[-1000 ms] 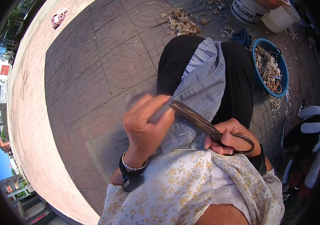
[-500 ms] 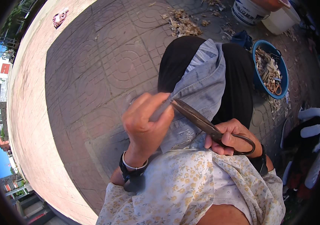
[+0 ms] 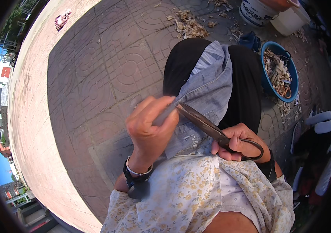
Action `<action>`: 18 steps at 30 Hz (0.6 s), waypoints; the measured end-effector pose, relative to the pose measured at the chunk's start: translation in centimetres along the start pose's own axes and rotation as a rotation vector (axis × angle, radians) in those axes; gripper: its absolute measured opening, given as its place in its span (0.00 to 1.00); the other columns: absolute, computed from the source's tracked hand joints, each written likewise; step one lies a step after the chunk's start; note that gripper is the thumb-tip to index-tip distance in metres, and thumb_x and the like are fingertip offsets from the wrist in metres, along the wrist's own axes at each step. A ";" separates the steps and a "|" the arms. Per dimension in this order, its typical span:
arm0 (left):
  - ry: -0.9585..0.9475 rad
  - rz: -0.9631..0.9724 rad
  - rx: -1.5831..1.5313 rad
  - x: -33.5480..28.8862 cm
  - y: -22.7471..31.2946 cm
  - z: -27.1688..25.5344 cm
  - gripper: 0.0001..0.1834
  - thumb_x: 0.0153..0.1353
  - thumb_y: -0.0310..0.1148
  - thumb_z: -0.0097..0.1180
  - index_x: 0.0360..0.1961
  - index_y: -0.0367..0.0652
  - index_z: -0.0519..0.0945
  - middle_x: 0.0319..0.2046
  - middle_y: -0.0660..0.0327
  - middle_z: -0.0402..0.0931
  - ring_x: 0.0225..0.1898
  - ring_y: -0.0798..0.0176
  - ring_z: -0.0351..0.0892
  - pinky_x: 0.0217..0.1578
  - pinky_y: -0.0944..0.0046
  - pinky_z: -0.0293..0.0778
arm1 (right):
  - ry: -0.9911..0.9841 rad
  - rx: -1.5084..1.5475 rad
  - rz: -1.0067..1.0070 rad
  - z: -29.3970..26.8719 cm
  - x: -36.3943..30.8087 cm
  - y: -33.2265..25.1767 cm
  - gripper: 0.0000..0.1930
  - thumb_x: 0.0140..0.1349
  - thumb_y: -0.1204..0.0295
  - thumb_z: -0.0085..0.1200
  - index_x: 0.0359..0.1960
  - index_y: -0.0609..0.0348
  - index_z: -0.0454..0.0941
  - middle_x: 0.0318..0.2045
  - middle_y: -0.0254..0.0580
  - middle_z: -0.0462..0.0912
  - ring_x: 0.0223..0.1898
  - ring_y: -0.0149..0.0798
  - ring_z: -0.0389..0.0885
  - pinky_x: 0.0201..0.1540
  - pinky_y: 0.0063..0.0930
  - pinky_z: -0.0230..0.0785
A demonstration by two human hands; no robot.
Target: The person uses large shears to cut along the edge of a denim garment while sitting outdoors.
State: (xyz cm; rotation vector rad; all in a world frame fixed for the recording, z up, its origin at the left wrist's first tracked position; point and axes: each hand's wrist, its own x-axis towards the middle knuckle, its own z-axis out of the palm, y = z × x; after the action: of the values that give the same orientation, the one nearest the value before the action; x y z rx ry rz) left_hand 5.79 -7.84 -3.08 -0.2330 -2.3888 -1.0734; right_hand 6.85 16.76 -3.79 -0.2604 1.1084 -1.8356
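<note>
Right hand (image 3: 242, 143) grasps dark metal long-bladed scissors (image 3: 204, 124). Left hand (image 3: 148, 126) curled by their tips; can't tell if pinching anything. Faded blue denim cloth (image 3: 211, 88) beneath scissors.

Room on the left, crowding on the right

A hand could pass over the paving (image 3: 84, 101) left of the left hand (image 3: 148, 126). Scissors (image 3: 202, 121) bar the gap to the right hand (image 3: 249, 140); beyond the right knee (image 3: 247, 77) the basin (image 3: 295, 81) stands in the way, buckets (image 3: 251, 16) farther off.
</note>
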 end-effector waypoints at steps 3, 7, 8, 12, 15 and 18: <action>0.003 0.006 0.001 0.0 -0.1 0.0 0.12 0.42 0.19 0.63 0.31 0.37 0.82 0.20 0.64 0.72 0.19 0.74 0.66 0.20 0.72 0.61 | -0.006 0.008 -0.004 0.0 0.0 0.1 0.24 0.68 0.53 0.46 0.39 0.68 0.76 0.20 0.31 0.73 0.16 0.17 0.62 0.18 0.13 0.53; 0.008 0.007 0.004 0.0 -0.1 0.1 0.11 0.42 0.19 0.64 0.31 0.37 0.82 0.19 0.64 0.72 0.19 0.74 0.65 0.20 0.72 0.60 | 0.001 0.020 -0.004 0.0 0.2 0.1 0.24 0.68 0.53 0.46 0.39 0.69 0.76 0.19 0.31 0.73 0.16 0.17 0.62 0.18 0.13 0.53; 0.004 0.002 -0.005 0.0 -0.1 0.2 0.11 0.42 0.19 0.64 0.30 0.37 0.82 0.19 0.65 0.71 0.19 0.74 0.65 0.20 0.72 0.60 | 0.001 0.027 -0.007 0.0 0.2 0.1 0.24 0.68 0.53 0.46 0.39 0.69 0.76 0.19 0.31 0.73 0.15 0.17 0.62 0.18 0.13 0.53; 0.005 -0.041 -0.027 0.0 0.2 0.3 0.10 0.42 0.19 0.64 0.30 0.36 0.82 0.19 0.65 0.69 0.19 0.74 0.64 0.20 0.73 0.59 | -0.007 0.011 -0.023 0.2 0.2 0.2 0.24 0.68 0.53 0.46 0.39 0.69 0.77 0.19 0.31 0.72 0.15 0.17 0.62 0.17 0.13 0.52; 0.008 -0.060 -0.037 0.0 0.4 0.2 0.10 0.43 0.19 0.63 0.30 0.35 0.82 0.18 0.65 0.68 0.19 0.74 0.64 0.20 0.73 0.58 | 0.025 -0.003 0.015 0.2 0.3 0.1 0.24 0.68 0.53 0.46 0.38 0.68 0.77 0.19 0.31 0.72 0.15 0.17 0.61 0.17 0.13 0.52; 0.013 -0.064 -0.043 0.0 0.4 0.3 0.10 0.43 0.19 0.63 0.30 0.35 0.82 0.18 0.65 0.69 0.19 0.74 0.64 0.20 0.72 0.59 | 0.013 -0.035 0.011 0.1 0.3 0.0 0.27 0.67 0.50 0.45 0.38 0.69 0.77 0.19 0.32 0.73 0.15 0.18 0.61 0.17 0.14 0.52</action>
State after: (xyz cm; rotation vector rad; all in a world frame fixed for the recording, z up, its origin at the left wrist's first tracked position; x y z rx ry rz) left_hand 5.86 -7.34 -3.01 -0.1653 -2.3777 -1.1529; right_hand 6.72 16.47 -3.81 -0.2628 1.1502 -1.8117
